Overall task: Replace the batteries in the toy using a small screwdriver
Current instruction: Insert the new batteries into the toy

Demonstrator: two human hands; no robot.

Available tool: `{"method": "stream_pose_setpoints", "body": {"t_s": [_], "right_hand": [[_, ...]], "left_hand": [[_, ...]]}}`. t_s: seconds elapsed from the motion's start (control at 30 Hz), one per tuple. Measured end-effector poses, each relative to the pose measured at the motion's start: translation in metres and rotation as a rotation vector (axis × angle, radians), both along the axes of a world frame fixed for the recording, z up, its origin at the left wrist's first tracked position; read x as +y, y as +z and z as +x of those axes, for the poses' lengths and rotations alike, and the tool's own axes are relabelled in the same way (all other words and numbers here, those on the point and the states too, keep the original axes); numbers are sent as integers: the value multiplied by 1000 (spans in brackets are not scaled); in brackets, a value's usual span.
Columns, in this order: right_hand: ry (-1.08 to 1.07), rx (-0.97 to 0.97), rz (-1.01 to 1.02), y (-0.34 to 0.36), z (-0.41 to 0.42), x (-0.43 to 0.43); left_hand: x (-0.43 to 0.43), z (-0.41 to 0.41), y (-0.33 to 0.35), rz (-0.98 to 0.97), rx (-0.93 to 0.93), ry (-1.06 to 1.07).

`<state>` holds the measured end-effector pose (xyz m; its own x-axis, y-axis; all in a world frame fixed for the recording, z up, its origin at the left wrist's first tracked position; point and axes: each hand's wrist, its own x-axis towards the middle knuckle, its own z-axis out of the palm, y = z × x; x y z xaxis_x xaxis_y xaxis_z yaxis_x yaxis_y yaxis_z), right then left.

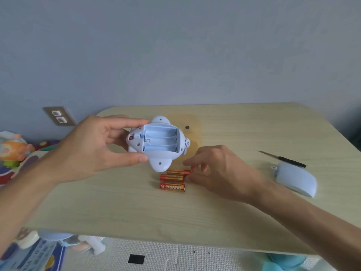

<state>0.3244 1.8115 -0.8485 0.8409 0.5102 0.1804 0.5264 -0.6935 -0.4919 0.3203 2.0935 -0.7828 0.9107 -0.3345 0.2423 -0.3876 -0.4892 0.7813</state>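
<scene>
My left hand (101,145) grips the pale blue toy (158,143) by its left end, holding it underside up above the table. Its battery compartment (161,141) is open and holds no batteries. Three red-orange batteries (172,181) lie side by side on the wooden table (136,208) just below the toy. My right hand (216,171) reaches at their right ends, thumb and fingers curled close to the upper two; whether it pinches one is unclear. The small screwdriver (283,159) lies at the right, behind the blue battery cover (295,179).
A dark screw (187,127) sits on the table behind the toy. Colourful toys (13,147) lie on the floor at the left, more items (39,251) under the table's front edge. A wall socket (58,116) is at the back left.
</scene>
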Motion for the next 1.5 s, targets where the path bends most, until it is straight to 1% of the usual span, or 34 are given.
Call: {"method": "stream_pose_setpoints", "body": {"t_s": [0.1, 0.2, 0.3, 0.37, 0.43, 0.53, 0.67, 0.8, 1.03, 1.17, 1.27, 1.4, 1.5], "right_hand": [[12, 15, 6, 0, 1, 1], [-44, -6, 17, 4, -2, -5], [-114, -48, 36, 15, -5, -28], [-193, -63, 110, 29, -9, -52], [-270, -41, 246, 44, -14, -76], [-262, 5, 424, 61, -27, -100], [-254, -20, 481, 62, -41, -109], [-206, -24, 421, 53, -49, -106], [-103, -153, 324, 49, -50, -106], [-37, -220, 148, 40, -52, -101], [19, -291, 71, 33, -49, -95], [84, -354, 25, 27, -41, -93], [91, -370, 47, 22, -39, -92]], "left_hand": [[1, -1, -3, 3, 1, -8], [-4, -1, -6, 9, 15, -20], [-19, -3, -10, 26, 26, -54], [-34, -6, -15, 33, 38, -84], [-52, -9, -19, 46, 61, -113], [-77, -12, -28, 88, 100, -175], [-102, -12, -35, 113, 124, -228], [-115, -13, -37, 123, 139, -265], [-121, -15, -39, 126, 144, -267], [-121, -15, -38, 122, 152, -275], [-122, -16, -39, 120, 156, -288], [-121, -14, -40, 94, 178, -299], [-121, -14, -41, 78, 198, -305]]}}
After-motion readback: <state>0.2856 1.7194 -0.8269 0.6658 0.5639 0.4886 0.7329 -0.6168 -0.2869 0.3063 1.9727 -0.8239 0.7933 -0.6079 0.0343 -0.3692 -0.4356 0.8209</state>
